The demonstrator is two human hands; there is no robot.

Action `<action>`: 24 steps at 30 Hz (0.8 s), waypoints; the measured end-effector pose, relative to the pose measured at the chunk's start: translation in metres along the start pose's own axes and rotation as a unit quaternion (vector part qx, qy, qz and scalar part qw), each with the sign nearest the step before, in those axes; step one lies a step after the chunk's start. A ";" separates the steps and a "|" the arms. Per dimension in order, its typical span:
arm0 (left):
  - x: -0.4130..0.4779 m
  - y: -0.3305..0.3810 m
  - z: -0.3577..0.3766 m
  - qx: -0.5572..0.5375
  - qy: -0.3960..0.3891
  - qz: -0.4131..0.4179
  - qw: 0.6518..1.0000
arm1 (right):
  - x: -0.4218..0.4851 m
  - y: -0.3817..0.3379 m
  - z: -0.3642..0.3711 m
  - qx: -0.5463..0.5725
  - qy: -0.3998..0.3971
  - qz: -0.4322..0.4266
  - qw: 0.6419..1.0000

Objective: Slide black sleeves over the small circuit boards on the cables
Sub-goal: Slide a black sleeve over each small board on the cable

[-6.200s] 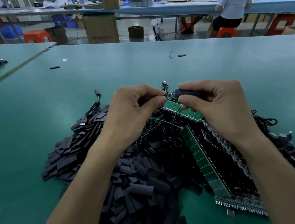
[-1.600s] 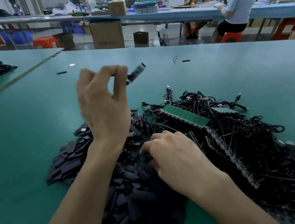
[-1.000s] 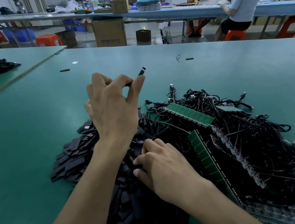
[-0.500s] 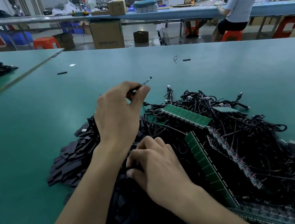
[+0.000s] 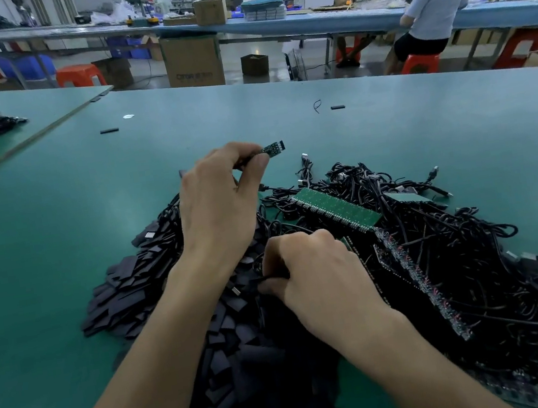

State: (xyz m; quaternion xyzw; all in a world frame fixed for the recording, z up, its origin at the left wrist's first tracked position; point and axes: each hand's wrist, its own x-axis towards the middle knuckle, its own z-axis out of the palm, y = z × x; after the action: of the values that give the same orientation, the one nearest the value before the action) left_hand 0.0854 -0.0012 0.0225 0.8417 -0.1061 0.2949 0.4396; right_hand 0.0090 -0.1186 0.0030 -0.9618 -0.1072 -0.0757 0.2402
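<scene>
Your left hand point(image 5: 223, 206) pinches the small circuit board point(image 5: 272, 148) by its cable end, lifted off the bench point(image 5: 55, 216) so the tip juts free. Your right hand point(image 5: 316, 276), curled, nips one sleeve point(image 5: 268, 278) from the near pile point(image 5: 134, 292), likely for threading on.

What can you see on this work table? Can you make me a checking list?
Surface: green table.
Job's things: small circuit board held up; pile of black sleeves near the wrists.
Clutter: two stray black bits far back.
Hands: left hand pinches the board; right hand pinches a sleeve in the pile.
Cables: black tangle at right, long green strips on it.
Surroundings: seated person, cardboard box, orange stool.
</scene>
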 end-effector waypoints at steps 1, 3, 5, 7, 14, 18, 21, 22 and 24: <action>0.000 0.000 0.000 -0.002 -0.001 0.000 1.000 | 0.000 0.001 -0.002 0.011 0.004 -0.006 1.000; 0.000 0.000 -0.001 -0.005 -0.003 -0.007 1.000 | 0.001 0.003 -0.008 0.045 0.032 -0.019 0.998; 0.000 0.001 -0.001 -0.014 -0.009 -0.020 1.000 | 0.004 0.007 -0.021 0.099 0.086 -0.025 0.991; 0.000 0.002 -0.001 -0.035 -0.021 -0.033 0.999 | 0.006 0.012 -0.037 0.150 0.151 -0.025 0.977; -0.005 0.014 -0.003 -0.102 -0.051 -0.010 0.993 | 0.011 0.039 -0.063 0.257 0.256 -0.004 0.932; -0.007 0.018 -0.003 -0.136 -0.066 -0.006 0.989 | 0.011 0.042 -0.067 0.296 0.261 -0.011 0.919; -0.006 0.020 -0.004 -0.153 -0.074 -0.009 0.985 | 0.012 0.043 -0.067 0.315 0.250 -0.013 0.916; -0.006 0.020 -0.005 -0.160 -0.076 -0.009 0.984 | 0.012 0.044 -0.067 0.320 0.251 -0.014 0.913; -0.006 0.021 -0.006 -0.174 -0.080 -0.009 0.981 | 0.011 0.044 -0.068 0.320 0.254 -0.019 0.913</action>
State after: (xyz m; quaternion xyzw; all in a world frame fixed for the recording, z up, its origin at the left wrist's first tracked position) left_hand 0.0685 -0.0093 0.0358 0.7739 -0.1832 0.2001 0.5722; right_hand 0.0242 -0.1874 0.0447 -0.7796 -0.0793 -0.2842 0.5525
